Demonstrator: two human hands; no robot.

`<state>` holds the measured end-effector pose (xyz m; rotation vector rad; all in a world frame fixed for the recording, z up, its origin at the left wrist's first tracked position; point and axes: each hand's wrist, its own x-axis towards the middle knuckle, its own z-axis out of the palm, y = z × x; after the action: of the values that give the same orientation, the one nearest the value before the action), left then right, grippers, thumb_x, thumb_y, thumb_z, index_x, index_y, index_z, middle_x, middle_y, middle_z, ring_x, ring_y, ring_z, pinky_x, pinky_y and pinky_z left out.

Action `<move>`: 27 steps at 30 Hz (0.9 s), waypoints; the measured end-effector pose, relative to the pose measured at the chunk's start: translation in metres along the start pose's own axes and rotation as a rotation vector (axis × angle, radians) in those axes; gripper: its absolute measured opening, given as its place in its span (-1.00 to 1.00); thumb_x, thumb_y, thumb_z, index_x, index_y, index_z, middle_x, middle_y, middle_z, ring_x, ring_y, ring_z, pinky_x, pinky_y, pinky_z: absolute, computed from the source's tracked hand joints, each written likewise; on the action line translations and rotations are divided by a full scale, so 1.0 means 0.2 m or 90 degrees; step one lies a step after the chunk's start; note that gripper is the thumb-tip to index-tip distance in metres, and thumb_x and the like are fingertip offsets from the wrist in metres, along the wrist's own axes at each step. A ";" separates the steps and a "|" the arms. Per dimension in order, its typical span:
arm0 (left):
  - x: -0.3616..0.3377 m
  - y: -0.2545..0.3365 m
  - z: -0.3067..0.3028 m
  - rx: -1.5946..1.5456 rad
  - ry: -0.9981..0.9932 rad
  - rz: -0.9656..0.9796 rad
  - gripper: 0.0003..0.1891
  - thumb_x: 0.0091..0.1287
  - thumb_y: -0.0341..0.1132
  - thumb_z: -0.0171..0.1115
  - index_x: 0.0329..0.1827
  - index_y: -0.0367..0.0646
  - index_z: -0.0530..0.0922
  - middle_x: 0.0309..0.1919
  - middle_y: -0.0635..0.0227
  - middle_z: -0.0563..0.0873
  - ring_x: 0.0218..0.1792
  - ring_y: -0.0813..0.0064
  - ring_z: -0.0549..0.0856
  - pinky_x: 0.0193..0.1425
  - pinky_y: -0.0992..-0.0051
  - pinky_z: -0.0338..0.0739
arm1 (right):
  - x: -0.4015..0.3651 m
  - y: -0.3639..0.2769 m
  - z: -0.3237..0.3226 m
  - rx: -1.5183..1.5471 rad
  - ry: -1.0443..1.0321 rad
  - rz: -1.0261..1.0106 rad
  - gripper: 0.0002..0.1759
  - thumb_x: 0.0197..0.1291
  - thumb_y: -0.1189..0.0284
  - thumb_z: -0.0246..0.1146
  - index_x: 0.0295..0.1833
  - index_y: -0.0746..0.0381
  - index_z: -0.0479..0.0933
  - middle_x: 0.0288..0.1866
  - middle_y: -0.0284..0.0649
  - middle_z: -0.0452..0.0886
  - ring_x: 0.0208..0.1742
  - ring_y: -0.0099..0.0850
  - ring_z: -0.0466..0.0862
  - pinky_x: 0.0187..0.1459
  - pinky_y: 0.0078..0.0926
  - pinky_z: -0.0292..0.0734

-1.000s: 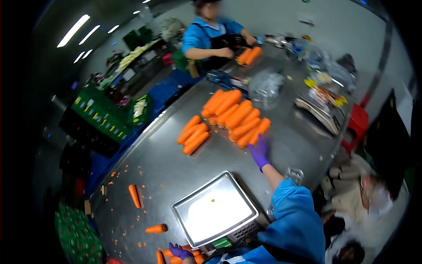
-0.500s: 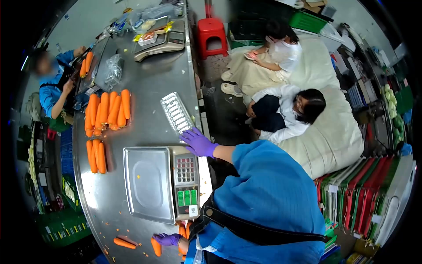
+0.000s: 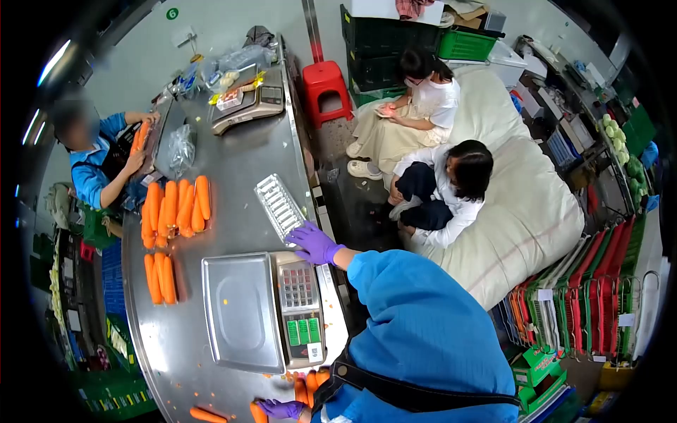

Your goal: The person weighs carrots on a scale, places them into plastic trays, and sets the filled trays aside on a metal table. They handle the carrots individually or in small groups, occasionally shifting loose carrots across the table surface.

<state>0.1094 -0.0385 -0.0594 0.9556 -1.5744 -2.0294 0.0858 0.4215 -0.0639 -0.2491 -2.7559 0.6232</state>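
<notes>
Head view: the person's right hand (image 3: pixel 314 243), in a purple glove, reaches over the steel table (image 3: pixel 243 166) and touches the near end of a clear plastic tray (image 3: pixel 277 203). Its fingers stretch out over the rim; I cannot tell whether they are clamped on it. The tray lies at a slant between the keypad side of a weighing scale (image 3: pixel 240 310) and the table's edge. A small yellow scrap sits on the scale's pan.

Low in the view, the left hand (image 3: pixel 283 409), also gloved in purple, has its fingers against a loose carrot (image 3: pixel 259 413); whether they close around it cannot be told. More carrots (image 3: pixel 310 386) lie just beside that hand, next to the scale, and another single carrot (image 3: pixel 206 414) lies apart from them among orange bits.

Beyond the scale, a small row of carrots (image 3: pixel 161 278) lies near a larger pile of carrots (image 3: pixel 173 208). Across the table, a co-worker (image 3: pixel 90 185) in blue has both hands at a bunch of carrots (image 3: pixel 140 138). Two seated people (image 3: pixel 441 187) rest on pale sacks (image 3: pixel 522 211).
</notes>
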 end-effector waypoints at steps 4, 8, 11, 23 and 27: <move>0.02 0.00 -0.04 0.023 0.009 0.020 -0.50 0.35 -0.14 -0.13 0.30 -0.19 0.29 0.29 0.20 0.33 0.26 0.19 0.33 0.33 0.31 0.14 | -0.05 -0.01 0.09 0.013 0.025 -0.024 -0.47 0.19 0.18 0.03 0.27 0.11 0.31 0.21 -0.15 0.39 0.32 -0.24 0.27 0.42 -0.13 -0.16; -0.01 0.01 -0.07 0.038 0.026 0.027 -0.50 0.35 -0.15 -0.13 0.30 -0.19 0.29 0.29 0.19 0.33 0.26 0.19 0.33 0.33 0.31 0.14 | -0.06 -0.02 0.07 -0.011 -0.010 -0.025 -0.45 0.22 0.16 -0.03 0.30 0.11 0.27 0.26 -0.18 0.35 0.33 -0.26 0.26 0.43 -0.14 -0.20; -0.04 0.03 -0.10 0.038 0.039 0.033 -0.51 0.35 -0.16 -0.13 0.30 -0.20 0.29 0.29 0.19 0.33 0.26 0.18 0.33 0.33 0.31 0.14 | -0.05 0.00 0.10 -0.027 -0.012 -0.038 -0.46 0.23 0.15 -0.05 0.30 0.10 0.28 0.26 -0.20 0.35 0.33 -0.27 0.25 0.43 -0.13 -0.21; -0.16 0.10 -0.37 0.034 0.106 0.066 -0.51 0.35 -0.18 -0.14 0.29 -0.23 0.28 0.29 0.17 0.33 0.25 0.18 0.34 0.34 0.32 0.15 | -0.04 0.00 0.11 -0.023 0.021 -0.042 -0.48 0.22 0.16 -0.03 0.27 0.10 0.30 0.19 -0.13 0.41 0.29 -0.25 0.31 0.41 -0.09 -0.18; -0.19 0.12 -0.40 0.022 0.096 0.087 -0.52 0.36 -0.19 -0.14 0.29 -0.24 0.28 0.29 0.16 0.32 0.25 0.17 0.34 0.34 0.32 0.16 | -0.01 0.00 0.09 -0.034 0.007 -0.038 -0.56 0.18 0.22 0.01 0.17 0.08 0.38 0.13 -0.15 0.45 0.21 -0.24 0.38 0.34 -0.05 -0.06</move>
<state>0.1900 -0.0749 -0.0363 0.9629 -1.5535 -1.8003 0.0826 0.4143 -0.0804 -0.1810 -2.7602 0.5329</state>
